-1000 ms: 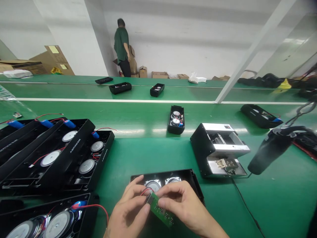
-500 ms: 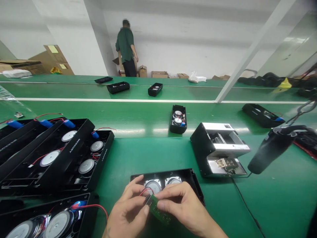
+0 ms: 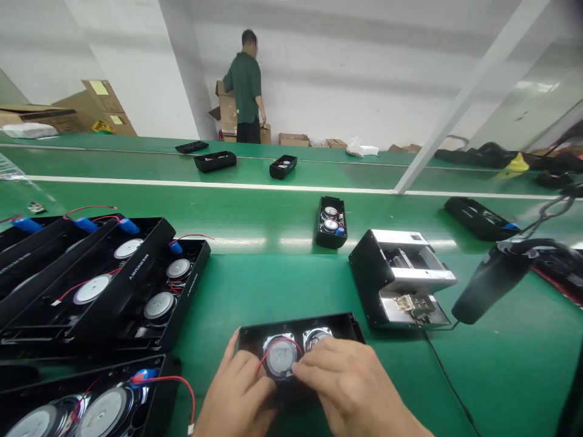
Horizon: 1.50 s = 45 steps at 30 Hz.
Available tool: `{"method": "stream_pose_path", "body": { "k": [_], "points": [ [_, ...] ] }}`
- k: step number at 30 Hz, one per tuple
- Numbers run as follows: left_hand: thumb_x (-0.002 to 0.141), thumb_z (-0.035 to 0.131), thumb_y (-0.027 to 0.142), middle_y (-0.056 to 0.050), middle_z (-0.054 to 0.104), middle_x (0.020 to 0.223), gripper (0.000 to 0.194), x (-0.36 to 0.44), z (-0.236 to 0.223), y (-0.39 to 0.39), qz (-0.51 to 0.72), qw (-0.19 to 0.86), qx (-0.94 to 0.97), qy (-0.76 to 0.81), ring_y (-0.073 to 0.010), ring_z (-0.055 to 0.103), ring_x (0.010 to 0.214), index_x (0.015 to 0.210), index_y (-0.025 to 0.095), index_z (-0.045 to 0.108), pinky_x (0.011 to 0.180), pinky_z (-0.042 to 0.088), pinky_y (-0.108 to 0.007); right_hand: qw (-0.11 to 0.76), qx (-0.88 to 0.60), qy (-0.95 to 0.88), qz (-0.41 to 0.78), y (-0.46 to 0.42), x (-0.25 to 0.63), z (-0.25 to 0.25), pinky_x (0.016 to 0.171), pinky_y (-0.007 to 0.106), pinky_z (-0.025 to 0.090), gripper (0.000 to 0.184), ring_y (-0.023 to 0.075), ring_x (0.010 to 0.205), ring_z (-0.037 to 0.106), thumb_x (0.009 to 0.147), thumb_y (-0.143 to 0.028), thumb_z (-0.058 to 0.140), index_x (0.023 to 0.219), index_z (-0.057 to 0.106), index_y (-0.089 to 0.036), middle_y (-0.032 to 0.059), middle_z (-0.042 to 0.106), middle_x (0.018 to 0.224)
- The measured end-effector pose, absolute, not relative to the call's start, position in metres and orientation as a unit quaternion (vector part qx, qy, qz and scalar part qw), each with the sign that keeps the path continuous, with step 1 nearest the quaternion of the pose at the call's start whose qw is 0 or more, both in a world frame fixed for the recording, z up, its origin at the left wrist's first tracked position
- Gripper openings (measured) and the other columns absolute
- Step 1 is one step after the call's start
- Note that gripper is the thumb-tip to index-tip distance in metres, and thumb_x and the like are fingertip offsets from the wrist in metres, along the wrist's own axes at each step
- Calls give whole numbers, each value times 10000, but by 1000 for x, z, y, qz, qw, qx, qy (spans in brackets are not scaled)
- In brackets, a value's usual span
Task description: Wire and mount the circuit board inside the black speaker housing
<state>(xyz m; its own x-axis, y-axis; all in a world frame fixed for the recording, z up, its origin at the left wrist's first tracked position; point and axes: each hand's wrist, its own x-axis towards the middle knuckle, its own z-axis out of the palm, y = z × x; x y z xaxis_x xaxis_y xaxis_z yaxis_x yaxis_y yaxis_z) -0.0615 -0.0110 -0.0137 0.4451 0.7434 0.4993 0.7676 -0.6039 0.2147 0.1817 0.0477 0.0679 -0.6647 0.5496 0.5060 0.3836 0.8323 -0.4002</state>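
Note:
A black speaker housing (image 3: 334, 323) with two round silver drivers lies open on the green bench right in front of me. My left hand (image 3: 237, 397) and my right hand (image 3: 353, 391) both rest on its near side, fingers curled and pressed down inside it. A thin red wire (image 3: 273, 351) loops over the left driver between my hands. The green circuit board is out of sight, hidden under my fingers or set into the housing.
Stacked black speaker housings (image 3: 100, 285) with drivers and blue cells fill the left. A black-and-silver machine (image 3: 401, 276) and a hanging black tool (image 3: 489, 282) stand to the right. More housings (image 3: 331, 221) lie on the belt. A person (image 3: 246, 88) stands by boxes at the back wall.
The green board that I held up between both hands has gone down into the housing, and my hands dropped with it. The person at the back wall stepped right.

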Motion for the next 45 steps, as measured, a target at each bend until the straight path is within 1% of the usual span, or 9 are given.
{"method": "stream_pose_path", "body": {
  "k": [3,5,9,13,18,23,28,37,45],
  "points": [
    [896,737,187,53,626,798,145,-52,-16,-18,-310,42,-833,-457,-124,641,733,949,248,616,1295,344,-620,276,-241,-926,86,41,177,54,565,308,440,346,158,632,631,1048,-78,428,906,720,-199,-4,774,782],
    [889,720,175,56,604,783,159,-47,-16,-21,-314,42,-824,-470,-126,631,713,962,234,592,1316,323,-582,268,-236,-931,72,38,175,49,544,307,424,388,149,621,619,1099,-131,374,917,709,-199,-18,765,780],
    [856,711,183,51,598,785,191,-44,-18,-20,-306,38,-819,-484,-160,626,744,992,227,584,1304,323,-631,249,-229,-937,81,38,174,45,549,309,411,450,148,623,607,1139,-200,303,918,695,-197,-26,738,763],
    [893,716,236,37,615,843,119,-40,-21,-20,-316,39,-813,-488,-174,605,827,915,247,600,1334,237,-616,198,-218,-948,117,43,177,42,603,307,428,324,147,656,610,1087,-133,409,982,706,-211,-34,744,811],
    [981,579,216,1,605,856,155,-27,-23,-22,-381,23,-759,-528,-186,565,878,830,225,610,1287,302,-616,154,-233,-945,171,45,184,38,628,304,429,281,140,699,622,1011,-77,482,1016,706,-247,-57,740,849],
    [984,580,223,7,595,813,185,-25,-24,-20,-389,21,-762,-517,-184,533,848,810,225,642,1293,278,-607,165,-234,-936,206,43,193,28,686,305,460,214,146,764,674,996,-126,556,1096,699,-250,-37,785,963],
    [961,576,190,32,558,749,192,-29,-19,-17,-386,35,-769,-509,-161,478,742,780,233,622,1311,257,-541,211,-216,-932,200,44,195,23,696,306,439,198,126,802,692,1099,-179,493,1115,682,-235,-28,788,991],
    [974,512,205,49,535,684,247,-35,-12,-15,-338,35,-793,-505,-162,430,673,742,253,581,1290,227,-516,256,-238,-934,78,39,177,19,644,353,333,388,143,654,530,1143,-213,356,853,613,-189,-33,646,711],
    [934,548,176,50,535,686,214,-34,-16,-16,-345,23,-787,-510,-164,425,668,743,256,598,1275,233,-527,303,-262,-916,20,31,164,15,678,359,297,455,146,627,476,1132,-142,312,795,614,-182,-31,661,700]
  ]
}}
